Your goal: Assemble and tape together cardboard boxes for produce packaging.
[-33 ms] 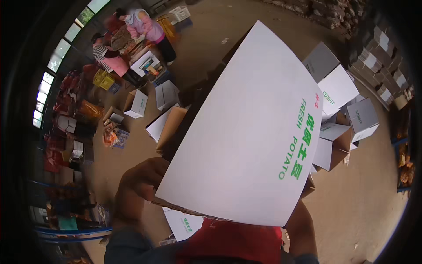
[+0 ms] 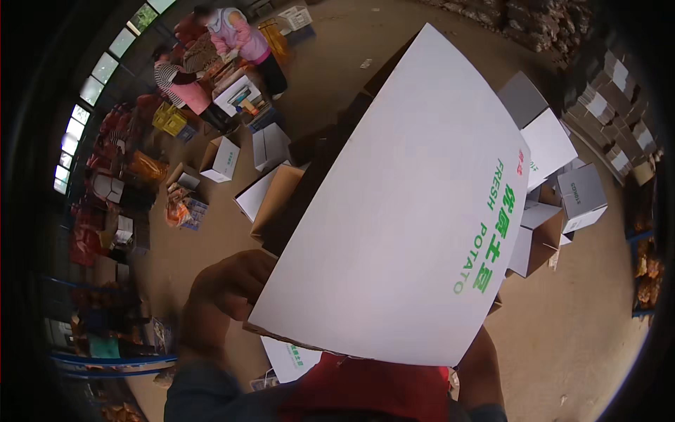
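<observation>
A large white cardboard box (image 2: 394, 211) with green and red print fills the middle of the view, tilted and raised close in front of me. At its near left corner, my left hand (image 2: 235, 285) is closed on the edge, fingers partly hidden behind the board. My right arm comes up along the box's near right side; the right hand (image 2: 479, 346) is mostly behind the box, its fingers out of sight. Red cloth (image 2: 365, 387) shows on my front just below the box. Another white box (image 2: 292, 359) lies beneath, partly covered.
Several open cartons (image 2: 545, 232) are piled at the right, with more (image 2: 271, 200) at the left. Two people (image 2: 242, 39) work at the back left beside a yellow crate (image 2: 171, 119). Flattened cartons (image 2: 615, 105) are stacked far right; a blue rack (image 2: 119, 362) stands lower left.
The view has shifted slightly. The big box sits a little farther right and covers more of the cartons behind it. My left hand keeps its hold at the corner.
</observation>
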Tool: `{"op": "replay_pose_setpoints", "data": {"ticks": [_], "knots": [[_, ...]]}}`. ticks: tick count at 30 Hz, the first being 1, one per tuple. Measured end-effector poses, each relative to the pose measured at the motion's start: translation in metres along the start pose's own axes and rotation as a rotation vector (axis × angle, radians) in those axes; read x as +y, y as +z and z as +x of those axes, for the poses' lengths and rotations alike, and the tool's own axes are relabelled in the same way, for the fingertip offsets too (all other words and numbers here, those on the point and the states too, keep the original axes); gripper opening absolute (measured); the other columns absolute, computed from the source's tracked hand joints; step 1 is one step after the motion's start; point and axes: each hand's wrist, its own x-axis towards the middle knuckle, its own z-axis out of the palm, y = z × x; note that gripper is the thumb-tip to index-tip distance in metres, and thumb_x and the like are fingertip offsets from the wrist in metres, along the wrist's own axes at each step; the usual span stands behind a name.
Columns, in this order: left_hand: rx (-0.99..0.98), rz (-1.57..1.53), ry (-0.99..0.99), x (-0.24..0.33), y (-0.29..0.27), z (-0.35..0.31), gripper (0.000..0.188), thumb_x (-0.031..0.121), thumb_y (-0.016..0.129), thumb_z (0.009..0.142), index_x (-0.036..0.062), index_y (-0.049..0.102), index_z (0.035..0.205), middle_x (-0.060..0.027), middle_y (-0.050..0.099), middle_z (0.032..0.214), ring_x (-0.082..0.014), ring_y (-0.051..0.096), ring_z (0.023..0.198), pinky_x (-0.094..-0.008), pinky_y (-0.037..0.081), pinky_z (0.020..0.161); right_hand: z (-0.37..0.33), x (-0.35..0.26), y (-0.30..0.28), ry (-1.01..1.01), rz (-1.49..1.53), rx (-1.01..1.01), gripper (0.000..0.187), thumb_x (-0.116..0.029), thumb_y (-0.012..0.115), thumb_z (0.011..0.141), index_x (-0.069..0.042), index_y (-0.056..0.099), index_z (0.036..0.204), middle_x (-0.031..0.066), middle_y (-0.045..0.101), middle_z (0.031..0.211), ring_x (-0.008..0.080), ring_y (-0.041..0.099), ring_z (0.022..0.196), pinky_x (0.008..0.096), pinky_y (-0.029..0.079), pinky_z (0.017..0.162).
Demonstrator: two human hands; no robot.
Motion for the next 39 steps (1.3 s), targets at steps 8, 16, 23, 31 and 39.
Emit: {"op": "replay_pose_setpoints", "data": {"ticks": [8, 16, 23, 31, 39], "knots": [[0.036, 0.547, -0.213, 0.016, 0.022, -0.026, 0.034, 0.014, 0.085, 0.077, 0.0033, 0.074, 0.107, -0.0132, 0.075, 0.11, -0.031, 0.072, 0.106, -0.0436, 0.057, 0.096, -0.003, -0.02, 0.034, -0.049, -0.265, 0.02, 0.042, -0.032, 0.054, 0.106, -0.001, 0.059, 0.134, 0.0136, 0.072, 0.119, 0.0266, 0.072, 0.102, 0.0396, 0.06, 0.09], [0.412, 0.635, -0.845, -0.025, 0.014, -0.098, 0.057, 0.011, 0.085, 0.075, 0.001, 0.063, 0.126, -0.0146, 0.069, 0.121, -0.0265, 0.066, 0.109, -0.0385, 0.053, 0.096, 0.004, -0.038, 0.048, -0.073, -0.097, 0.023, 0.043, -0.032, 0.055, 0.106, -0.001, 0.059, 0.135, 0.0134, 0.071, 0.12, 0.0267, 0.072, 0.104, 0.04, 0.059, 0.091], [0.455, 0.754, -0.706, -0.094, -0.01, -0.147, 0.048, 0.016, 0.079, 0.085, -0.0004, 0.063, 0.127, -0.0166, 0.068, 0.123, -0.0296, 0.064, 0.113, -0.0414, 0.052, 0.097, -0.008, -0.047, 0.036, -0.09, -0.006, 0.071, 0.043, -0.032, 0.055, 0.105, -0.001, 0.058, 0.135, 0.0132, 0.071, 0.12, 0.0269, 0.071, 0.106, 0.0404, 0.059, 0.092], [0.41, 0.851, -0.715, -0.095, -0.006, -0.116, 0.056, 0.019, 0.081, 0.084, 0.0004, 0.06, 0.133, -0.0182, 0.067, 0.131, -0.0288, 0.063, 0.122, -0.0402, 0.05, 0.103, -0.013, -0.057, 0.037, -0.115, 0.029, 0.086, 0.044, -0.032, 0.055, 0.105, -0.001, 0.058, 0.136, 0.0129, 0.07, 0.121, 0.027, 0.071, 0.107, 0.0408, 0.058, 0.093], [0.4, 0.835, -0.749, -0.096, -0.026, -0.125, 0.06, 0.017, 0.081, 0.083, 0.0007, 0.058, 0.136, -0.0179, 0.066, 0.131, -0.0305, 0.063, 0.121, -0.0389, 0.05, 0.102, -0.021, -0.06, 0.04, -0.136, 0.034, 0.101, 0.044, -0.032, 0.056, 0.105, -0.001, 0.058, 0.136, 0.0127, 0.069, 0.122, 0.0272, 0.07, 0.109, 0.0413, 0.058, 0.095]]}}
